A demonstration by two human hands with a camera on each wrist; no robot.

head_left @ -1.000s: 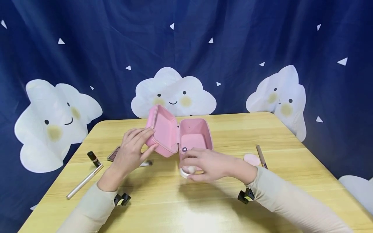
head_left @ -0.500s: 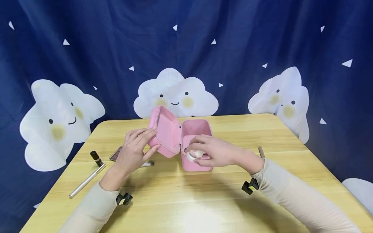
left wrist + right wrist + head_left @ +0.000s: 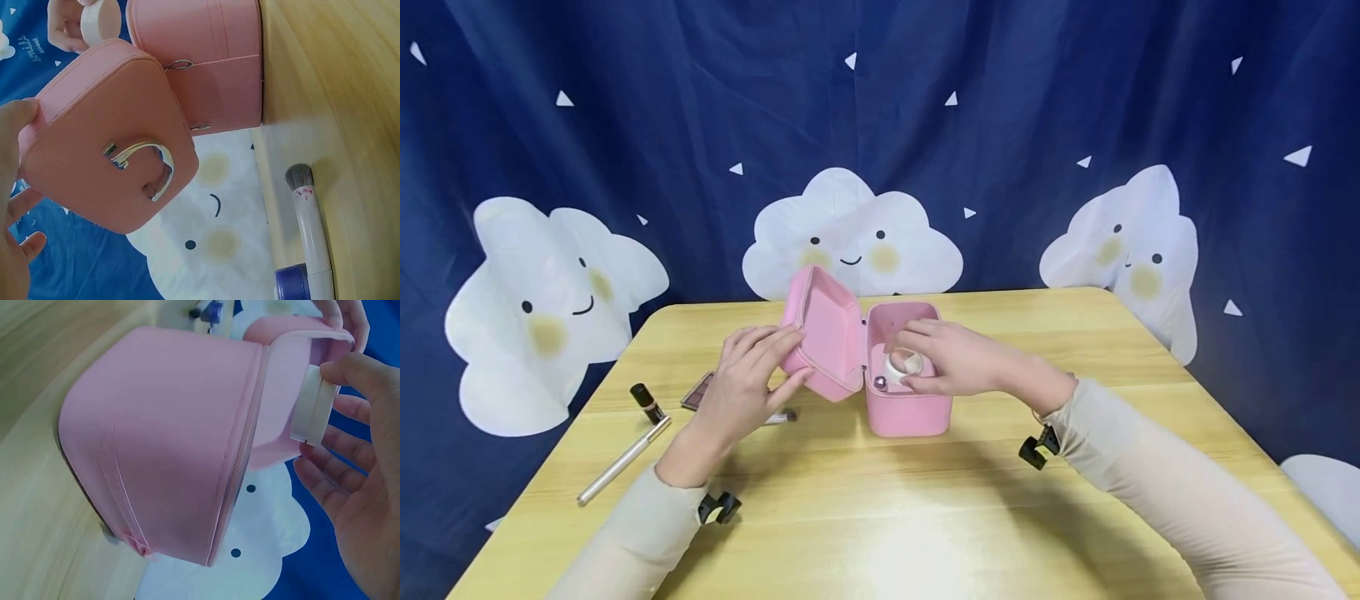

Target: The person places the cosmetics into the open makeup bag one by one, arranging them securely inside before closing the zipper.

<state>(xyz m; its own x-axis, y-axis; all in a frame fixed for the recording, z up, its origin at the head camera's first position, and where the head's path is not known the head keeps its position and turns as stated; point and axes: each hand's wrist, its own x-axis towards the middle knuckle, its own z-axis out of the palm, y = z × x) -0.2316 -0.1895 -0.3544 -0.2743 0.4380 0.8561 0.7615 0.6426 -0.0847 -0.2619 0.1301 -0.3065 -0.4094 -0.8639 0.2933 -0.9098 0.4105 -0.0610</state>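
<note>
A pink cosmetic case (image 3: 910, 417) stands on the table with its lid (image 3: 831, 333) swung out to the left. My left hand (image 3: 748, 375) grips the lid's edge, thumb on one side and fingers on the other; the lid's silver handle (image 3: 164, 169) shows in the left wrist view. Over the case's opening, my right hand (image 3: 955, 358) holds a round white compact (image 3: 314, 405) by its rim, between thumb and fingers. A small shiny purple knob (image 3: 880, 383) shows at the case's front left corner. My right hand hides part of the interior.
Left of the case lie a makeup brush (image 3: 306, 212), partly behind my left hand, and a dark palette (image 3: 696, 392). Farther left are a black tube (image 3: 646, 402) and a slim silver tube (image 3: 625, 461). A blue curtain (image 3: 880, 108) hangs behind the table.
My right hand has carried the compact from in front of the case to above its opening. The left hand keeps its grip on the lid. My right arm now covers the pink disc.
</note>
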